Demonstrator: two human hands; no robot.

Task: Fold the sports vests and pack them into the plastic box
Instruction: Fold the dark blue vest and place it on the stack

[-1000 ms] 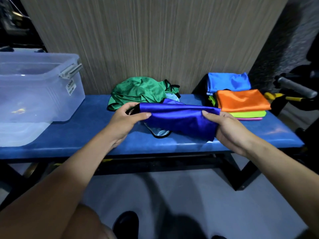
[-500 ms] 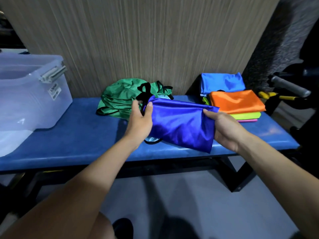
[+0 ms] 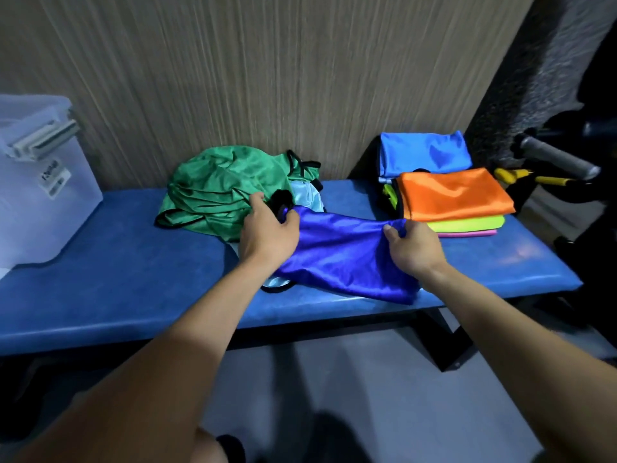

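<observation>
A royal blue vest (image 3: pixel 344 259) lies folded over the middle of the blue bench (image 3: pixel 133 262). My left hand (image 3: pixel 267 232) pinches its left end, where the black trim shows. My right hand (image 3: pixel 414 243) grips its right end. A pale blue vest (image 3: pixel 309 197) lies partly under it, and a crumpled green vest (image 3: pixel 220 192) sits behind my left hand. Folded vests are stacked at the right: orange (image 3: pixel 450 193) on top, yellow-green (image 3: pixel 467 223) and pink (image 3: pixel 467 233) below, a light blue one (image 3: pixel 424 153) behind. The clear plastic box (image 3: pixel 43 202) stands at the far left.
A wood-grain wall panel (image 3: pixel 267 78) runs close behind the bench. To the right of the bench are a grey-handled bar (image 3: pixel 557 158) and yellow-handled tools (image 3: pixel 534 177). The bench's front edge is just below my hands, with a grey floor (image 3: pixel 350 396) beneath.
Both hands have lowered the royal blue vest onto the bench and drawn it out sideways. My view has turned right, so the plastic box sits further toward the left edge.
</observation>
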